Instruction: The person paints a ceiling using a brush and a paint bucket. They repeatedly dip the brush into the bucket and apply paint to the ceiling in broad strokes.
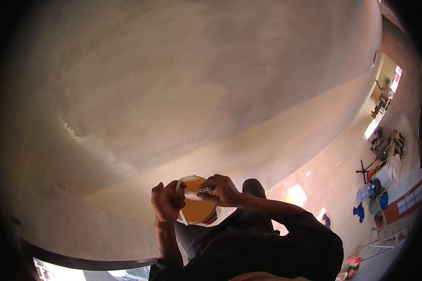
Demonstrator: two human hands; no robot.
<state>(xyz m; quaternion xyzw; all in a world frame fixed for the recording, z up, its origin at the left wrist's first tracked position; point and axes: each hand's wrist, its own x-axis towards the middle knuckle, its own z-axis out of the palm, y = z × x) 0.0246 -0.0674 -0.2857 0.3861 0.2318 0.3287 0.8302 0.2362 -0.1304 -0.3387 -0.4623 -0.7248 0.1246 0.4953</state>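
My left hand [168, 201] is closed around the white handle [183, 217] of a round bucket [192, 176]. Yellow-orange paint [199, 211] shows inside it. Over the bucket's mouth, my right hand [223, 191] grips a paintbrush [205, 189]; a grey, metallic-looking part sticks out from the fingers, and a pale blurred patch beside it seems to be the bristles. The fingers hide the brush's handle. In front of both hands spreads a large wall [164, 93], patchy in cream and grey-beige, with a whiter rough strip at left.
Pale tiles [321, 175] cover the floor at right. Along that side are a blue cloth [358, 212], a clear water jug [365, 191], a dark bin [376, 204] and a folding ladder [384, 242]. Another person [384, 96] is far off at upper right.
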